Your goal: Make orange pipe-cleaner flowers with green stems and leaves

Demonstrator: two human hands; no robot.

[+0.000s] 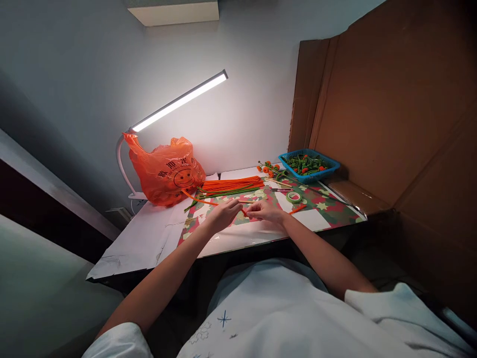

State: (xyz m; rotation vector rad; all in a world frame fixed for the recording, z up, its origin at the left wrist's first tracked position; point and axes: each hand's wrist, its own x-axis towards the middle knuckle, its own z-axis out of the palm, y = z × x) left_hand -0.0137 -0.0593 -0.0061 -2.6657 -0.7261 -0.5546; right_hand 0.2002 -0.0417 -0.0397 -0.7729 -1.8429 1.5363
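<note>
My left hand (226,214) is closed in a pinch on an orange pipe cleaner (199,197), whose long free end sticks out to the left. My right hand (264,211) pinches the same strand from the other side, close to the left fingertips. A small bent orange bit shows between the hands. Just above it a thin pale stick (246,201) spans the gap from hand to hand; the fingers hide how it is held. Behind the hands lie a bundle of orange pipe cleaners (233,184) and some green pipe cleaners (223,192).
A roll of green tape (294,197), scissors (281,190) and a short orange piece (297,209) lie to the right. Farther back are orange flowers (271,170) and a blue basket (323,174). An orange plastic bag (164,171) stands left under a lit lamp (181,101).
</note>
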